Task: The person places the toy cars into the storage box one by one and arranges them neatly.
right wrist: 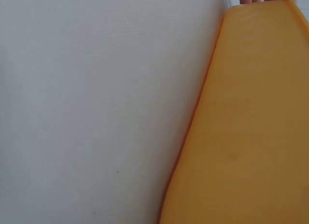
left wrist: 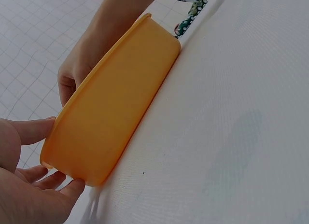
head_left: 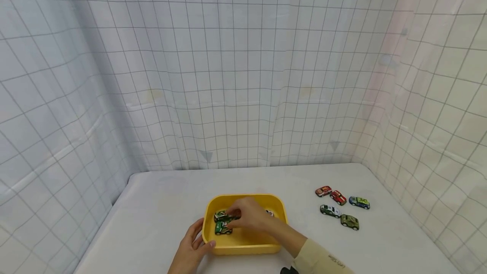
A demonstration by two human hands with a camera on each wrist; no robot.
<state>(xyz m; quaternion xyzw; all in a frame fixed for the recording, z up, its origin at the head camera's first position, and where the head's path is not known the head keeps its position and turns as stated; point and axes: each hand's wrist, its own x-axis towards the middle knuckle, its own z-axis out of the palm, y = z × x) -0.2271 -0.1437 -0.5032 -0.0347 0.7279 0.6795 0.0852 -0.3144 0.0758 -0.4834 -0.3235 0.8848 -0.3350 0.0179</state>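
A yellow plastic bin point(head_left: 243, 249) stands on the white table. My left hand point(head_left: 191, 246) grips its left end, thumb at the rim and fingers against the outer wall, as the left wrist view shows. Over the bin's inside, my right hand point(head_left: 249, 215) curls thumb and fingers about a dark toy car with some red point(head_left: 235, 214), largely hidden by the hand. Beside those fingertips lie a green camouflage toy car point(head_left: 219, 216) and a green toy car point(head_left: 222, 228). A whitish toy car point(head_left: 270, 213) peeks out behind the right wrist.
On the table to the right sit several toy cars: two red ones, one point(head_left: 323, 191) near another point(head_left: 338, 197), a blue and yellow-green one point(head_left: 359, 202), a green and white one point(head_left: 330, 210) and an olive one point(head_left: 349, 221). Gridded white curtains point(head_left: 243, 96) surround the table.
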